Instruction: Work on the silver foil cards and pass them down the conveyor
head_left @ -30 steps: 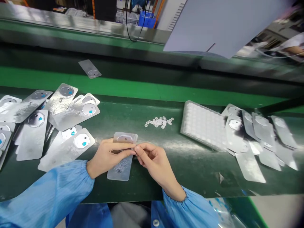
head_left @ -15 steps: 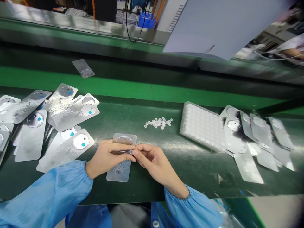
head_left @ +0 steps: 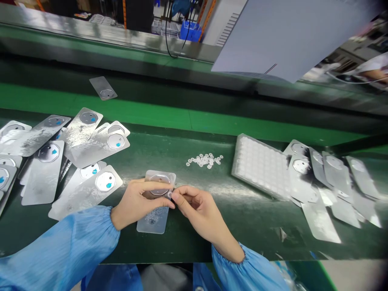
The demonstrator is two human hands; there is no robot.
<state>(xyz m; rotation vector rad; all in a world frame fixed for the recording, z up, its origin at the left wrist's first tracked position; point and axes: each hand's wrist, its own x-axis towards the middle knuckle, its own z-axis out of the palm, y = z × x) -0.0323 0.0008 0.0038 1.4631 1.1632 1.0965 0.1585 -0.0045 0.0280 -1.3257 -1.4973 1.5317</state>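
Observation:
Over a flat silvery plate (head_left: 153, 225) with a round window near its top, my left hand (head_left: 138, 198) pinches a small grey part with a round end (head_left: 169, 195) between thumb and fingers. My right hand (head_left: 197, 208) meets it from the right, thumb and forefinger pressed together at that part's end. Whatever sits between the right fingertips is too small to make out. The plate lies on the green bench, partly covered by the left hand. Small whitish rings (head_left: 204, 160) are scattered just beyond my hands.
Left, silvery plates (head_left: 42, 182) with blue dots lie heaped. On the right stands a clear tray of white round pieces (head_left: 260, 165), beside more overlapping plates (head_left: 321, 218). A single plate (head_left: 103, 88) lies at the back. A white sheet (head_left: 260, 40) hangs above; another person's arm (head_left: 374, 74) shows far right.
My fingertips have shifted slightly, and the grey part shows less of its length, its round end now facing me more. The whole view has moved a little; the plate stays beneath my hands.

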